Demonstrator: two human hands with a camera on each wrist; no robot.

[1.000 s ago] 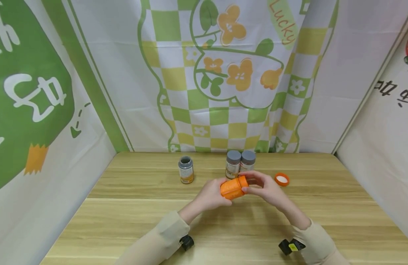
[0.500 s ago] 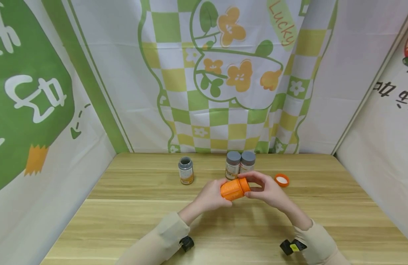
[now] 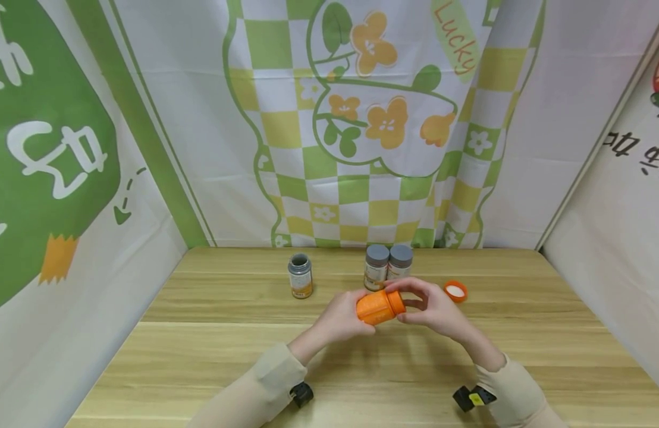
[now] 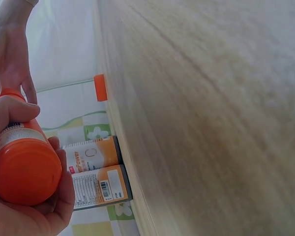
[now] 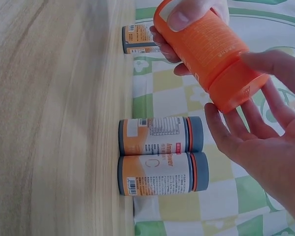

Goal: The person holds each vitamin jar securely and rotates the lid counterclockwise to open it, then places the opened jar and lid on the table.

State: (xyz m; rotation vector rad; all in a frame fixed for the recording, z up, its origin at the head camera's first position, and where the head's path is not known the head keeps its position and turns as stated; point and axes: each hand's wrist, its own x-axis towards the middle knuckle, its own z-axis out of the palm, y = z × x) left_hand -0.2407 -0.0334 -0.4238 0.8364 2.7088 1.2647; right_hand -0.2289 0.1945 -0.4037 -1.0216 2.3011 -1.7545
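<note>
My left hand (image 3: 340, 316) grips an orange bottle (image 3: 373, 308) by its body, tipped on its side above the table. The bottle's capped end (image 3: 396, 302) points right, towards my right hand (image 3: 436, 306). In the right wrist view, the thumb and fingers of that hand are curled about the orange cap (image 5: 236, 86), thumb on one side and fingertips on the other. The left wrist view looks onto the bottle's round orange base (image 4: 27, 172), with the left fingers wrapped about it.
Two grey-capped bottles (image 3: 376, 267) stand side by side behind the hands. Farther left is a grey bottle (image 3: 300, 276) with its mouth uncovered. A loose orange lid (image 3: 455, 291), white inside, lies on the wooden table (image 3: 201, 356) at right. Printed cloth hangs behind.
The orange bottle has shifted slightly right and down and turned a little about its length. My right hand has moved slightly right, its fingers still about the cap.
</note>
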